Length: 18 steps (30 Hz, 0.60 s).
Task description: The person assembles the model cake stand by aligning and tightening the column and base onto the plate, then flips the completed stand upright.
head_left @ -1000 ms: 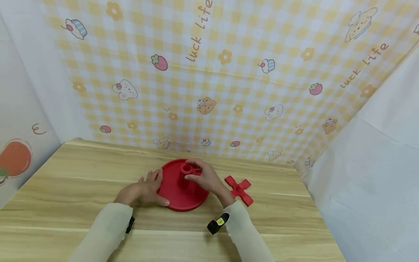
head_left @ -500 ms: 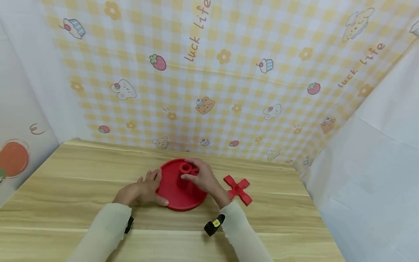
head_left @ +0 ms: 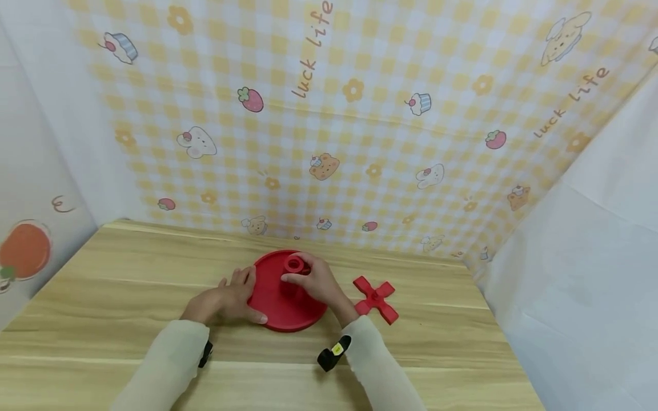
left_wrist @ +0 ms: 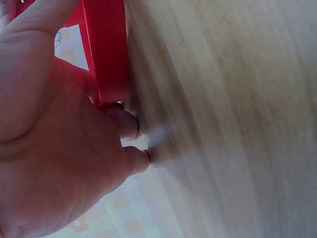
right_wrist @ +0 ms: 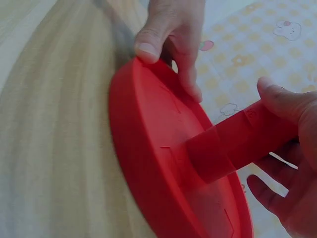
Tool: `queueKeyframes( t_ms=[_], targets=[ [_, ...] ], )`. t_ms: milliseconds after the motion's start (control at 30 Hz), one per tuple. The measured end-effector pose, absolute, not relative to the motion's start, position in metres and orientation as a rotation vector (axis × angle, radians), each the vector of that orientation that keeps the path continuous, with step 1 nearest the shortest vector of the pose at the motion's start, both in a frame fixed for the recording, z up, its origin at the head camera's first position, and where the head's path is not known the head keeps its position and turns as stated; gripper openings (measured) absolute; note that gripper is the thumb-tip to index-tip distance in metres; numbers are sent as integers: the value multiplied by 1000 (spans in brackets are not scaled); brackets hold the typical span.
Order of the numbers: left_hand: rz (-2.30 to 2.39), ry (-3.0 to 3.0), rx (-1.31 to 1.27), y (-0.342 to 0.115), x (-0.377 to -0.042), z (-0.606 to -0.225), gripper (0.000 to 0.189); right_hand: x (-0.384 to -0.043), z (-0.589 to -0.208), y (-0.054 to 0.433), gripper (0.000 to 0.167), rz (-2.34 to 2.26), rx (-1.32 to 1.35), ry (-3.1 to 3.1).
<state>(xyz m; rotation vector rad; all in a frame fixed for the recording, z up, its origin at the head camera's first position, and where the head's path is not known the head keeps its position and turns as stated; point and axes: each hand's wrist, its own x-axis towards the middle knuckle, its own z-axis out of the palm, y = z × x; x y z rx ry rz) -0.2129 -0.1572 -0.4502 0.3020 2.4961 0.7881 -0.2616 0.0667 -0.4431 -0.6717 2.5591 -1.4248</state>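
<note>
A red round base (head_left: 280,315) with a raised rim lies flat on the table. My left hand (head_left: 230,298) holds its left side, thumb and fingers spread along the rim. In the right wrist view the left thumb (right_wrist: 148,45) presses the rim's edge. From the base's middle rises a red hollow tube (right_wrist: 225,146), upright, its open end on top. My right hand (head_left: 320,281) grips the upper part of this tube between thumb and fingers. A small side piece near the tube's top is mostly hidden behind those fingers. The left wrist view shows the rim (left_wrist: 110,54) close up.
A red cross-shaped part (head_left: 376,297) with a small centre peg lies right of the base, close to the right forearm. Behind the wooden table (head_left: 128,268) hangs a checked cloth (head_left: 288,142). White sheets border both sides.
My right wrist has swung slightly left and its thumb has slid round the tube's front. The forked side piece shows less than before. My left hand stays on the rim.
</note>
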Motion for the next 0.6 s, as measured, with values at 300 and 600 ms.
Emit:
queueKeyframes(
  t_ms=[300, 600],
  targets=[
    [787, 2505, 321, -154, -209, -445, 129, -253, -448, 63, 44, -1413, -666, 2676],
    [768, 2506, 325, -154, -211, -443, 127, -248, -446, 57, 43, -1307, -562, 2779]
  ],
)
